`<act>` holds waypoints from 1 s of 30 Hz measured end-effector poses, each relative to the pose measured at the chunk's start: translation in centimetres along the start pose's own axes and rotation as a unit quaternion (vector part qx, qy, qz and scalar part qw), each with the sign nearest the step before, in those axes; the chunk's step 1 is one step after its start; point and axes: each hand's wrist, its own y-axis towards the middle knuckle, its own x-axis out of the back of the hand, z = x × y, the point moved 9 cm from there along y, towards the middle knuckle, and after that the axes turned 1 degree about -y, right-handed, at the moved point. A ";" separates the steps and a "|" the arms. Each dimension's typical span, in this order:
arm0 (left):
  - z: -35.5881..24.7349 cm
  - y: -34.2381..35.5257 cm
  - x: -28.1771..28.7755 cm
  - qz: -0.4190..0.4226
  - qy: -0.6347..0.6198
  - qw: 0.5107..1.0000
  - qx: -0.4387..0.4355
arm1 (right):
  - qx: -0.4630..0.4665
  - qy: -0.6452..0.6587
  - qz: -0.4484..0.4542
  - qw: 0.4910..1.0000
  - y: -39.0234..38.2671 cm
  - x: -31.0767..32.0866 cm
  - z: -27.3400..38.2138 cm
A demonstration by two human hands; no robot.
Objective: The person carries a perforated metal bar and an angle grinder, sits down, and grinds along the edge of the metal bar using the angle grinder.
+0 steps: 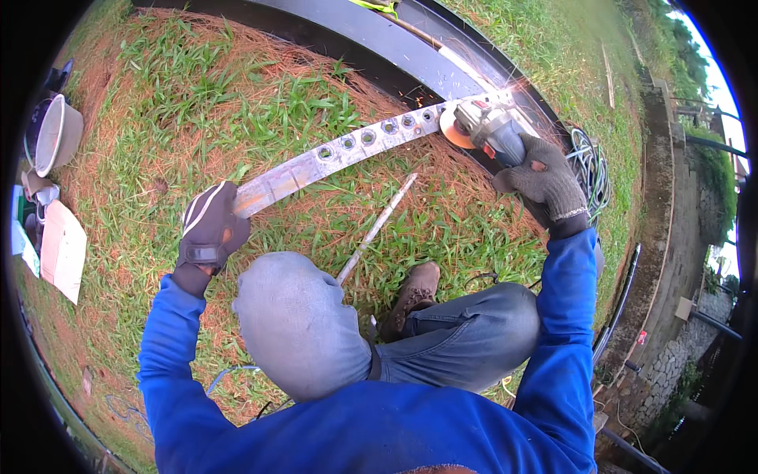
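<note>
My left hand (215, 225), in a dark glove, is closed around the near left end of a long flat metal bar (296, 172) with a row of round holes. The bar slants up to the right, its far end lying by a dark steel beam (347, 39). In a grey knit glove with a hole in it, my right hand (541, 175) grips an angle grinder (493, 130). The grinder's orange disc (455, 126) is beside the bar's far end, and bright sparks fly there over the beam. Where exactly the disc touches is hard to make out.
A thin pale rod (377, 229) lies on the grass in front of my knees. Coiled cables (590, 170) rest right of the grinder. At the left are a white bucket (59, 136) and a cardboard piece (63, 251). A wooden-handled pole (418, 33) lies along the beam.
</note>
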 end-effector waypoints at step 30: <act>-0.7 -0.2 -0.1 -0.006 0.003 1.000 -0.014 | 0.017 0.038 0.049 0.998 1.5 -1.3 0.4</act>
